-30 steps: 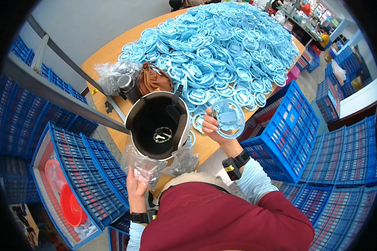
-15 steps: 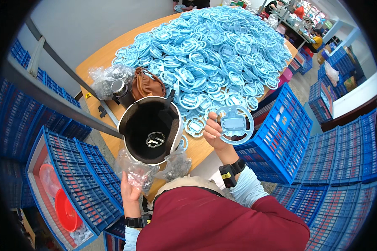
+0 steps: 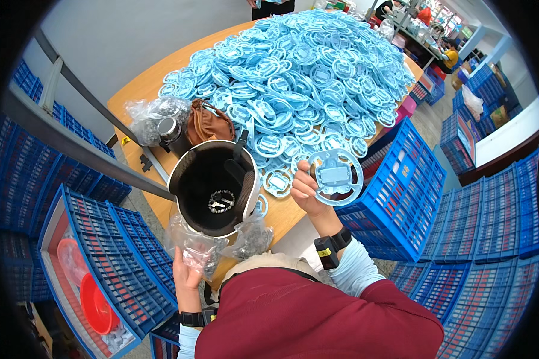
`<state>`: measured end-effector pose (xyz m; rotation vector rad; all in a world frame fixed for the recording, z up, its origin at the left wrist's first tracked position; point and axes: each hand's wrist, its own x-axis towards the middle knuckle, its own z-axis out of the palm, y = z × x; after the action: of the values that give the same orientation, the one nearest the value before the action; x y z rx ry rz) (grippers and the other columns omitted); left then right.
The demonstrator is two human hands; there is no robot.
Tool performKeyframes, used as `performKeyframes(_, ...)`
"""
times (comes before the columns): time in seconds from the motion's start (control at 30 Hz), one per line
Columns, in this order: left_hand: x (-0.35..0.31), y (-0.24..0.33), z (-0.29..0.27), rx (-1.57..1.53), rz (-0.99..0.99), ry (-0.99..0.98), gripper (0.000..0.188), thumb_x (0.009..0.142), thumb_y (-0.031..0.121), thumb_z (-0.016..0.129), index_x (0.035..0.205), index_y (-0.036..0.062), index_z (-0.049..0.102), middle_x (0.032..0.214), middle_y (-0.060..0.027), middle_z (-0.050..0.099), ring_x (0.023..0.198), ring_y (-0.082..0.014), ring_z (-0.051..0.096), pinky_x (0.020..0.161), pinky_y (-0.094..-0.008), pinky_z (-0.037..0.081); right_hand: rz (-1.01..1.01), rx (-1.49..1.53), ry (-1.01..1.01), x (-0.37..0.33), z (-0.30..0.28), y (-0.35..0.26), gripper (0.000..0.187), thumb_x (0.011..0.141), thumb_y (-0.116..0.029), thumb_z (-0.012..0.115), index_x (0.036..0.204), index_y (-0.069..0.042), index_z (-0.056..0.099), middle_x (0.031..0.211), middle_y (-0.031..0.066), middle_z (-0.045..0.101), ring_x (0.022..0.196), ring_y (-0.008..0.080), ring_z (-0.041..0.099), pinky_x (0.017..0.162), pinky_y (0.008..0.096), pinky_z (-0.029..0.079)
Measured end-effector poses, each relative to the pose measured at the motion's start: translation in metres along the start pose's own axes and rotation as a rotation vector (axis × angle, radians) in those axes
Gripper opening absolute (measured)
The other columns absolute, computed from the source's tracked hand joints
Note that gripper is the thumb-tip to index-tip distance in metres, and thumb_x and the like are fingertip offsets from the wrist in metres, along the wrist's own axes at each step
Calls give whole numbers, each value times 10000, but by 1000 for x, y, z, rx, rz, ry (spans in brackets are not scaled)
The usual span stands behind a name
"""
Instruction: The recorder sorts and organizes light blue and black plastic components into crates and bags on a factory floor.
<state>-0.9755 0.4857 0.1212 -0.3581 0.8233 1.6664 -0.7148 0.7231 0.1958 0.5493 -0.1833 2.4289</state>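
My right hand [image 3: 306, 190] is closed on the left rim of a light blue plastic toy steering wheel [image 3: 334, 175]. It is held up off the table, with its rectangular centre facing me. At the table's near edge, my left hand [image 3: 187, 276] grips a clear plastic bag [image 3: 196, 242] of small parts, too small to name; the bag partly covers its fingers. Beside it lies a second bag [image 3: 250, 237] with dark grey small parts. Beyond my hands, a large heap of similar blue wheels [image 3: 305, 78] covers much of the wooden table [image 3: 153, 72].
An upturned white helmet [image 3: 250, 197] with a bracelet inside sits between my hands. Behind it are a dark flask [image 3: 171, 133], a brown pouch [image 3: 211, 122] and another plastic bag [image 3: 150, 116]. Blue crates [image 3: 395, 191] stand right and left. A metal frame [image 3: 84, 152] crosses the left side.
A person at the table's far edge has shifted and now stands with dark-clothed legs and a hand showing. My view has tilted slightly; both my hands keep their holds.
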Motion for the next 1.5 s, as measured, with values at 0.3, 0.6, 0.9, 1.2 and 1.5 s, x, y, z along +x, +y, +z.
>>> performKeyframes(0.3,-3,2,0,-32,-7,-65,486,873,404,321,1173,24,367,1113,-176,451,1049,-315,416,859,-511,349,33,-409,303,3,-2,3,274,821,-248,476,994,-36,479,628,32,436,568,161,435,579,287,369)
performKeyframes(0.6,-5,2,3,-23,0,-90,456,877,385,327,1170,39,377,1075,-155,478,1006,-296,447,843,-511,373,-17,-953,723,10,2,15,155,835,-171,499,927,-47,510,764,-10,561,642,50,530,570,183,438)
performKeyframes(0.9,-3,2,0,-44,-14,-65,456,873,388,337,1164,42,389,1074,-151,486,992,-298,460,848,-507,369,-22,-1334,686,13,7,26,151,818,-150,533,903,-29,502,640,-25,531,541,26,463,491,164,360)
performKeyframes(1.2,-7,1,3,-26,0,-32,480,875,395,323,1180,27,362,1119,-169,456,1028,-306,434,859,-510,354,8,-1387,682,10,2,31,137,811,-122,536,893,-20,497,634,-13,541,535,28,475,483,165,349)
performKeyframes(1.5,-3,0,6,-67,-19,-74,454,886,382,290,1150,23,374,1082,-183,478,992,-317,466,843,-513,369,38,-1417,720,4,5,30,177,816,-149,535,918,-6,517,628,-1,539,561,42,482,522,176,371)
